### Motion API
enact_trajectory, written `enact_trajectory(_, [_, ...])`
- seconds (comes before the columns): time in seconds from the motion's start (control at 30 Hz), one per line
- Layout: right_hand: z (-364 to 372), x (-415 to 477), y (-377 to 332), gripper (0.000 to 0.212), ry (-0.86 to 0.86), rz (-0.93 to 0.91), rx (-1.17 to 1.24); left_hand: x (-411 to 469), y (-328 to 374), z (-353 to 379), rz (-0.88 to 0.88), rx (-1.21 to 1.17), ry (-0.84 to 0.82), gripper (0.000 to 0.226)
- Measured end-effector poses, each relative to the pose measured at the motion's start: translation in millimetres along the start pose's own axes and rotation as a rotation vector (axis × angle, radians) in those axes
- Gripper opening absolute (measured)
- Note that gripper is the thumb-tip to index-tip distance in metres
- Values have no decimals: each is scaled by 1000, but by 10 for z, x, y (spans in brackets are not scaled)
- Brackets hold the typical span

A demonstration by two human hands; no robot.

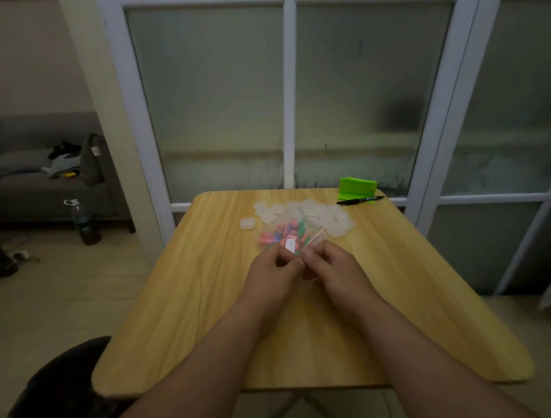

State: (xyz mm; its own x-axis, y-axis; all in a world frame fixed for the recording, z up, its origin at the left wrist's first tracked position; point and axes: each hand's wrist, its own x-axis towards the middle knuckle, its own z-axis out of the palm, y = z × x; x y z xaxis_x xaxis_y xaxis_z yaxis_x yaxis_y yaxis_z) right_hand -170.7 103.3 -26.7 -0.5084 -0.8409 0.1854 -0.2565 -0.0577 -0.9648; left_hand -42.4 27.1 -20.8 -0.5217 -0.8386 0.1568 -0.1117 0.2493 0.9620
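Left hand (pixel 274 271) and right hand (pixel 333 265) are pinching the clear bag (pixel 284 233) at its near edge, close together; opening seems barely begun, and small cases (pixel 314 214) beyond the bag are waiting, apparently unfilled.

Single head-worn view, close above the surface (pixel 210 313), facing down toward twelve o'clock, window (pixel 373 85) beyond

Home, living room. Grey fabric sofa (pixel 35 194) at left, striped plush toy (pixel 61 166) lying on it. Dark plastic drink bottle (pixel 84 222) on pale floor (pixel 60 291). White-framed frosted-glass partition (pixel 286 92) behind light wooden table (pixel 208 296) with rounded corners.
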Motion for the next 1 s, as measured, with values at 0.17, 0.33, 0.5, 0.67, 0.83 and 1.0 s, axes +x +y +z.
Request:
enact_trajectory(0.17, [23,-105,-18,28,-57,42,110,-192,99,-26,-148,-316,-39,13])
enact_trajectory(0.33, [-47,-212,-70,26,-70,137,155,-268,80,-18,-213,-482,42,8])
enact_trajectory(0.5, [-87,-213,-219,23,46,184,15,-181,50,-10,105,172,131,17])
enact_trajectory(0.67, [-41,-217,-298,29,75,165,-125,-251,123,47,267,406,86,21])
enact_trajectory(0.83, [-207,-158,-232,14,181,140,-411,-116,142,-174,324,546,236,19])
enact_trajectory(1.0, [-336,-166,-252,18,315,-36,-854,-73,187,-313,309,778,335,10])
